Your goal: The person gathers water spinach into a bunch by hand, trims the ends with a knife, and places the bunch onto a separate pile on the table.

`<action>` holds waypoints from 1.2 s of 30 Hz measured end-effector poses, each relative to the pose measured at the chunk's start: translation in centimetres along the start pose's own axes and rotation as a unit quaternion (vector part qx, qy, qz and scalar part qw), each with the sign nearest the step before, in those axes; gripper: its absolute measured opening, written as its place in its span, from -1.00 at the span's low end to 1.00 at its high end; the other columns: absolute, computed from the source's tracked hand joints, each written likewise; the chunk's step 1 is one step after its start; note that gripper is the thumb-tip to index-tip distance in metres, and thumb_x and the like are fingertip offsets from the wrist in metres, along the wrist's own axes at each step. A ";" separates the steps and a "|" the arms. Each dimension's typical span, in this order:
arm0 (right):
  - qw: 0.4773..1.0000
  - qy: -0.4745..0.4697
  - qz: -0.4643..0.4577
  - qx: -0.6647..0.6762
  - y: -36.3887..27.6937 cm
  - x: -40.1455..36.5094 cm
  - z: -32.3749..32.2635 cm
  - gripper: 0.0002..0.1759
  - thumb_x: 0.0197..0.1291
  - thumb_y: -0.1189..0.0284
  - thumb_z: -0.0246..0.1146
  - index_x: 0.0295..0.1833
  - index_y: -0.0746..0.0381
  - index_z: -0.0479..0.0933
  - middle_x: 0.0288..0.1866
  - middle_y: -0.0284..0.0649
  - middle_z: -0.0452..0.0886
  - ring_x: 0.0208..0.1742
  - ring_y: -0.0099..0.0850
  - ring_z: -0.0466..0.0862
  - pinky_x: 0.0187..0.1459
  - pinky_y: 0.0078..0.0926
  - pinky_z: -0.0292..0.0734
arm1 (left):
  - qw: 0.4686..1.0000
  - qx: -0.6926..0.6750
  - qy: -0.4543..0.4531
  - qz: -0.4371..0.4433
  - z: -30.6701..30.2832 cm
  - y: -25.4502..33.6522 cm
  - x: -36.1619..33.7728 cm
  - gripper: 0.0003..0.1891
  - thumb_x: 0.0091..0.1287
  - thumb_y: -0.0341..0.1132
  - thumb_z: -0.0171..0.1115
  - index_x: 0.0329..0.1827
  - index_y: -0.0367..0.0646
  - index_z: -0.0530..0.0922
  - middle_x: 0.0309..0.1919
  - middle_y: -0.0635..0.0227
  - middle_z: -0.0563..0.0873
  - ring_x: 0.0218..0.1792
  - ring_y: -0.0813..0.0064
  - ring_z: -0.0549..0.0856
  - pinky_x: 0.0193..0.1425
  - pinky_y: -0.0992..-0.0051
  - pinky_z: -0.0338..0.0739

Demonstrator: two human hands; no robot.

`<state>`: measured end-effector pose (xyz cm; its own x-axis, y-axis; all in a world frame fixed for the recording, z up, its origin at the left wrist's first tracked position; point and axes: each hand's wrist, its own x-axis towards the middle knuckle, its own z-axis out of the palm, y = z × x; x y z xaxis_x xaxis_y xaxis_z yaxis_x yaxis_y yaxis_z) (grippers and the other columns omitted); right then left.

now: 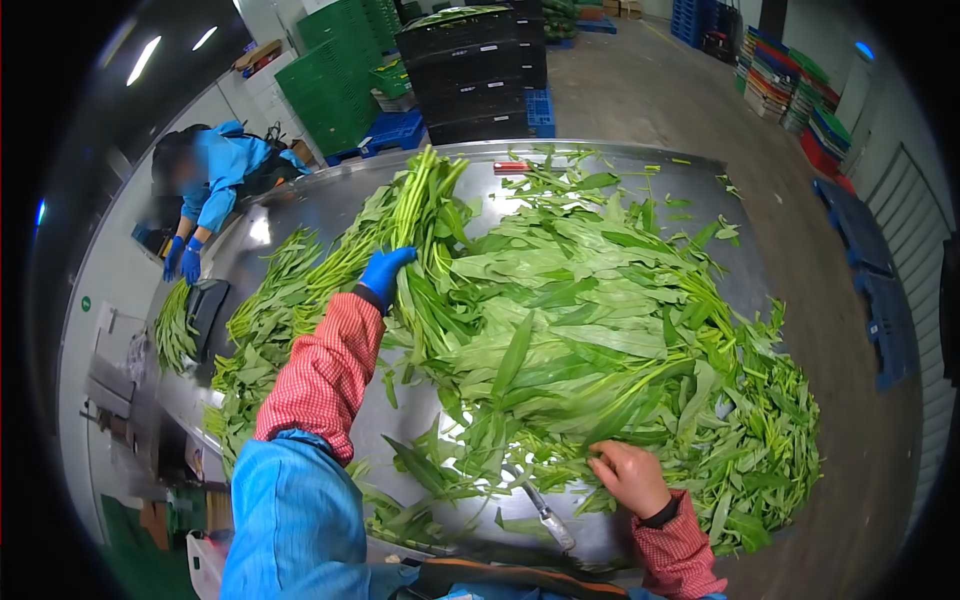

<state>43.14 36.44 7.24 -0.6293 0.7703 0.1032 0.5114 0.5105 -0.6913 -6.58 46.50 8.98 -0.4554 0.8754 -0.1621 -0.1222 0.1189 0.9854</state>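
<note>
My left hand (388,272), in a blue glove, is closed around a bunch of leafy green stems (412,205), with the stem ends pointing to the table's far edge. My bare right hand (632,478) is at the near edge of a wide pile of long green leaves (570,300); its fingers are curled at the leaves, and what they pinch is too small to make out. Left of that hand, a tool with a curved end and a pale handle (552,524) lies on the metal table (385,440) among loose leaves.
A co-worker (225,165) in blue stands at the far left, gloved hands above more greens (177,325). A red object (511,168) lies near the table's back edge. Black crates (465,75) and green crates (325,90) are stacked behind; blue pallets (870,280) stand right.
</note>
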 end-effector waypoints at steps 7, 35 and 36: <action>0.996 0.001 -0.088 0.009 -3.6 4.2 -0.1 -0.71 0.15 0.35 0.29 -0.04 0.23 0.55 -0.41 -0.19 0.63 -0.39 -0.21 0.65 -0.35 -0.32 0.54 | 0.985 -0.168 0.017 -0.023 -0.9 -0.9 -3.5 -0.75 0.19 -0.25 0.30 -0.11 -0.11 0.61 -0.23 0.30 0.72 -0.25 0.36 0.70 -0.02 0.29 0.63; 0.932 0.008 -0.188 0.311 -27.9 19.4 12.4 -0.35 -0.08 0.33 0.41 0.17 0.22 0.39 -0.07 -0.08 0.60 -0.05 -0.19 0.64 0.03 -0.30 0.53 | 0.852 0.477 -0.113 0.181 -9.6 -6.1 -23.4 -0.37 0.36 -0.05 0.13 0.43 -0.12 0.22 0.28 0.21 0.45 0.32 0.19 0.40 0.44 0.21 0.22; 0.925 -0.030 -0.178 0.333 -28.0 18.5 12.6 -0.36 -0.07 0.35 0.40 0.17 0.26 0.38 -0.06 -0.10 0.58 -0.04 -0.26 0.62 0.02 -0.33 0.51 | 0.936 0.304 -0.102 0.143 -9.6 -3.1 -26.2 -0.37 0.36 -0.10 0.15 0.43 -0.13 0.21 0.29 0.21 0.44 0.30 0.21 0.42 0.43 0.21 0.25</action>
<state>9.81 31.59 19.53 -0.7300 0.5657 0.3834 -0.1967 0.3634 -0.9106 -2.76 18.73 9.63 -0.2065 0.9763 0.0653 0.5320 0.0560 0.8449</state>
